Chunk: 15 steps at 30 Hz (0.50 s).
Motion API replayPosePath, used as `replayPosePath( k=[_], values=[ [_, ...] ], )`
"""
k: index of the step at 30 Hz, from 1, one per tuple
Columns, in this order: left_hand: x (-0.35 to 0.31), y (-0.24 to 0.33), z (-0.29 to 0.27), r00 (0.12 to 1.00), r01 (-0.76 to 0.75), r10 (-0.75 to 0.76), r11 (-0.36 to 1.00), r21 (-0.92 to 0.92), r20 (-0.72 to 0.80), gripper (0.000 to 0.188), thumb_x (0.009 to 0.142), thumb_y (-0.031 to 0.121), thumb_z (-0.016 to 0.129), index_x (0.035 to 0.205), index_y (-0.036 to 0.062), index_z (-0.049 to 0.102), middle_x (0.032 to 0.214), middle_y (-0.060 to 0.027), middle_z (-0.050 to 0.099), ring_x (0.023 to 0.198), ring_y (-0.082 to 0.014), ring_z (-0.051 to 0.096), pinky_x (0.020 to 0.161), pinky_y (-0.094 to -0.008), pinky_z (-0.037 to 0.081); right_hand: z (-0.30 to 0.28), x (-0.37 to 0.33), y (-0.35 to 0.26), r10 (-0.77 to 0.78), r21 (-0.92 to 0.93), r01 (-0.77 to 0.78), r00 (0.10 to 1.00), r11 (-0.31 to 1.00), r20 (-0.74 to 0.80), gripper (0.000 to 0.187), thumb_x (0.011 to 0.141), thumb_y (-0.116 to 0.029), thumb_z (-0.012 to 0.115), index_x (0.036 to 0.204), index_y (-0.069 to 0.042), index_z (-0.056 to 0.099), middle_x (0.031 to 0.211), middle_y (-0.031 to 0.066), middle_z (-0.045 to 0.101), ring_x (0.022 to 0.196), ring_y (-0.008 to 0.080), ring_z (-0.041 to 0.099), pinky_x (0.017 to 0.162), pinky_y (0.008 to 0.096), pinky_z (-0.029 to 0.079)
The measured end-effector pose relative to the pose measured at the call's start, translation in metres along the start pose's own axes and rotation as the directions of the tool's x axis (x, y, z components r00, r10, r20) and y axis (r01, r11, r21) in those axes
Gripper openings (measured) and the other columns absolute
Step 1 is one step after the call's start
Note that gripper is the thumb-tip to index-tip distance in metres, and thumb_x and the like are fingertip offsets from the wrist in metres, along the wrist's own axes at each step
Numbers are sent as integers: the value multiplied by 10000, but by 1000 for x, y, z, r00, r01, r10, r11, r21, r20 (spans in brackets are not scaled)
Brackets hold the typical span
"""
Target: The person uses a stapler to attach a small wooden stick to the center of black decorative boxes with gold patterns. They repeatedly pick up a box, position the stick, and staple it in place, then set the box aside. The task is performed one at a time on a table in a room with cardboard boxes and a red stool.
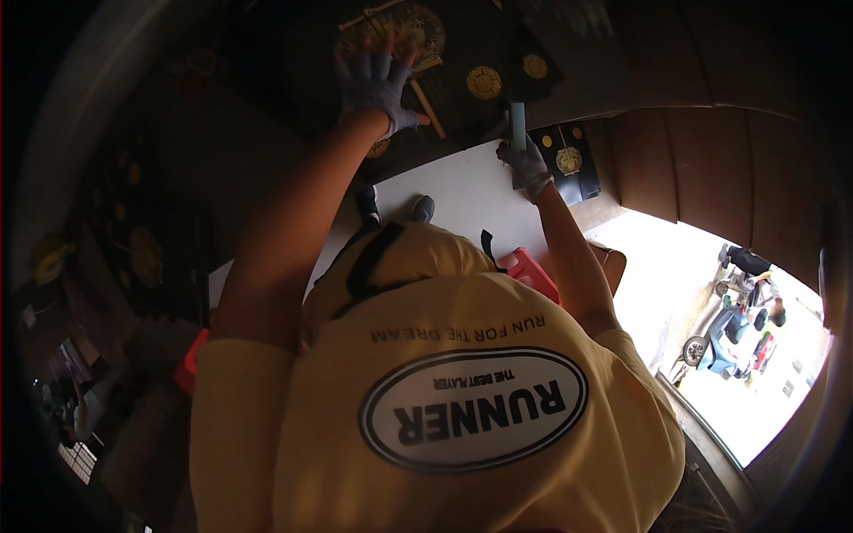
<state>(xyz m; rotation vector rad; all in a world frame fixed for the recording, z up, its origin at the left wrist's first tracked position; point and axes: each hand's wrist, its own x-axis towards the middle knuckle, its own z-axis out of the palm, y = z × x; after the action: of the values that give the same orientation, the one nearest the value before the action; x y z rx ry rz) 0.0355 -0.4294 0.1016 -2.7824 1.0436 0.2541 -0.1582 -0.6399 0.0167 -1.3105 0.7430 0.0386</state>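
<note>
In the head view, my gloved left hand (373,89) is spread wide over a dark sheet (462,53), palm down beside its large gold pattern (425,31), grasping nothing; it appears to press the sheet or steady it. My gloved right hand (529,169) is closed around a pale blue bar (518,124), which sticks up past my fingers near the sheet's lower edge; what it is for, I cannot tell. The sheet lies ahead of me, at the top of the view, its smaller gold circles (484,83) facing up and its far parts lost in shadow. Just beyond my right hand is another dark piece (579,164) with similar gold designs, apart from my grip; whether I have finished with it or it awaits its turn does not show. I judge that I am partway through, since one palm is on the sheet and the bar is in my grasp, yet nothing visible marks this sheet as complete. What remains seems to include whatever handling the sheet needs under my palm, and the bar is not yet put down; how many more pieces there are, I cannot say.
</note>
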Motion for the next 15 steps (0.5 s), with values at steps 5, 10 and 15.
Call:
replayPosePath(
  k=[5, 10, 15],
  values=[
    [1, 4, -2, 999, 13, -14, 1000, 7, 47, 1068, 620, 749, 546, 1430, 296, 18, 1500, -79, -34, 1368, -335, -54, 1016, -634, -23, -7, 5, 8, -1, -6, 1, 1000, 1000, -4, 348, 689, 5, 649, 989, -86, 498, 774, -25, 492, 700, 73, 483, 635, 219, 418],
    [0, 4, -10, 994, 10, -13, 999, 32, 107, 1109, 596, 764, 549, 1432, 280, 5, 1497, -96, -45, 1365, -346, -63, 1010, -635, -11, -12, 7, 6, -33, -48, 32, 999, 998, -31, 369, 697, -12, 645, 1031, -84, 503, 778, -27, 493, 703, 81, 480, 651, 233, 418],
    [2, 10, -16, 989, 38, -44, 998, 47, 144, 1126, 591, 763, 557, 1429, 283, -21, 1496, -98, -66, 1362, -355, -69, 991, -663, 32, -16, 14, 0, -113, -191, 105, 993, 976, -31, 382, 678, -63, 654, 1034, -88, 519, 774, -9, 511, 699, 111, 502, 642, 257, 429]
  ],
)
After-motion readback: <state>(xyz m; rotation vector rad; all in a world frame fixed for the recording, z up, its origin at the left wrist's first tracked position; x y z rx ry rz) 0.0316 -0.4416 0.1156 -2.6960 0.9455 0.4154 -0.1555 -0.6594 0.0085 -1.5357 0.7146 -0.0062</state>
